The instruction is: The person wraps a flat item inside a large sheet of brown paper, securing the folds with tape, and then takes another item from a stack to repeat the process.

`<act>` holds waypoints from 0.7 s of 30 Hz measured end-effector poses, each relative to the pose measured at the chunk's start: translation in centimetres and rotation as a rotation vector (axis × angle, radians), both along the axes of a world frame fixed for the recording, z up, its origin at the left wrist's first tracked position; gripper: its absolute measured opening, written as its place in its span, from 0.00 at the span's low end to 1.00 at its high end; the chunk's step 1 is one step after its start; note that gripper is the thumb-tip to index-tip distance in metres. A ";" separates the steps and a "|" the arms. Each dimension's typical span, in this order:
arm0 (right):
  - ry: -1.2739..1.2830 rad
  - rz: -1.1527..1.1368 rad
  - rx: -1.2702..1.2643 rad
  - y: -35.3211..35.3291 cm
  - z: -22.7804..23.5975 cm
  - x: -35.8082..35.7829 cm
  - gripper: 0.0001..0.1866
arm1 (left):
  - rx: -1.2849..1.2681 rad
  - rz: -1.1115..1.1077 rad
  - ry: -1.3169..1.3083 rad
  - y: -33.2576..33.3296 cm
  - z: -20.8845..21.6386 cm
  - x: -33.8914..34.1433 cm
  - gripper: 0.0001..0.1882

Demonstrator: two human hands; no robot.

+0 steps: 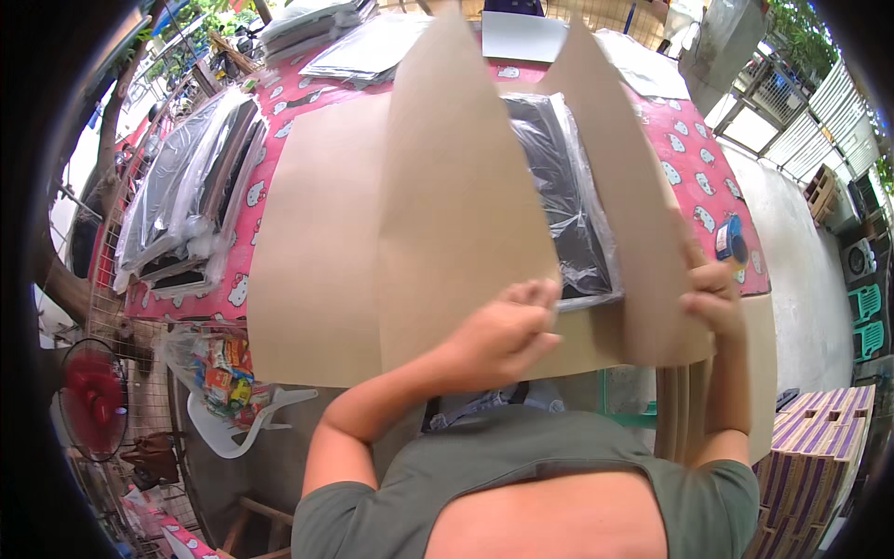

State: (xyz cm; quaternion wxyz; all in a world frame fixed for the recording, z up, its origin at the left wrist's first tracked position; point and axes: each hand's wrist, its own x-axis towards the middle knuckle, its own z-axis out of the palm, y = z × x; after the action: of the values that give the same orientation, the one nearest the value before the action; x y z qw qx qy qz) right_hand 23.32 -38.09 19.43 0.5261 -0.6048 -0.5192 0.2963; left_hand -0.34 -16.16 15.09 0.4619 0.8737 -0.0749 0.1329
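A large brown cardboard sheet [321, 233] lies on the table, with two creased panels raised. Between them rests a flat dark item in clear plastic wrap [563, 196], partly hidden by the panels. My left hand [510, 337] has its fingers curled at the near edge of the tall left panel [456, 186]. At the outer side of the right panel [633, 214], my right hand [715, 296] grips its edge, slightly blurred.
Plastic-wrapped dark flat items [191, 186] are stacked at the table's left. A blue roll of tape [732, 240] sits on the pink tablecloth [684, 140] at right. White wrapped packs [372, 47] lie at the far side. Below right stand stacked cartons [815, 466]; a white plastic chair [233, 433] is lower left.
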 end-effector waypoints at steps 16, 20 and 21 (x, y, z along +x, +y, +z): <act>0.334 0.079 -0.549 18.3 -11.3 4.3 0.20 | -0.718 0.086 0.565 15.4 -10.2 -2.6 0.16; -0.339 -1.080 -0.667 18.0 -24.2 25.8 0.33 | 0.555 1.120 0.408 33.7 -23.7 3.5 0.22; -0.214 -0.978 -0.599 20.6 -23.9 25.4 0.33 | 0.738 0.930 0.676 34.2 -24.1 4.4 0.25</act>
State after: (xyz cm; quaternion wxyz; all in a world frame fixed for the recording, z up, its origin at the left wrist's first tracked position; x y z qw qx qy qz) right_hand 48.76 -17.49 -4.44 0.3526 -0.9232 -0.1235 0.0900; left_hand 4.02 18.05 -8.99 0.0266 0.9088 0.4164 0.0034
